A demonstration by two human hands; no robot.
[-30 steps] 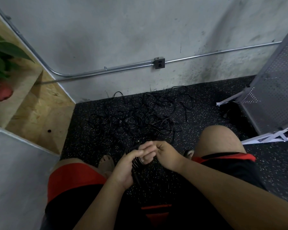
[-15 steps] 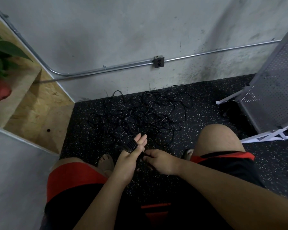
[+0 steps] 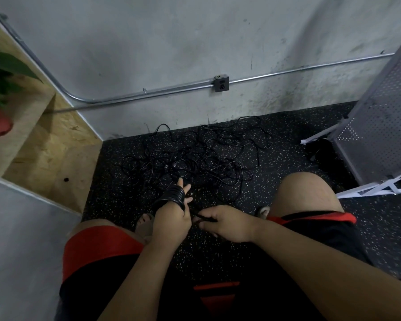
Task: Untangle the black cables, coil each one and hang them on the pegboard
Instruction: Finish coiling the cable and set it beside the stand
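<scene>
Speckled rubber floor (image 3: 287,154) below a grey concrete wall, and the tangle of black cables (image 3: 195,158) sprawls right across it. On the near side of the tangle, a tight coil (image 3: 174,196) sits wound round the left hand (image 3: 171,218), fingers straight inside the loops. Just beside it, the right hand (image 3: 227,224) pinches the loose strand (image 3: 208,219) feeding that coil. Cable looks light, limp and springy, so best gripped close to the coil or the loops may snag. The pegboard (image 3: 380,126) stands well right of the tangle.
</scene>
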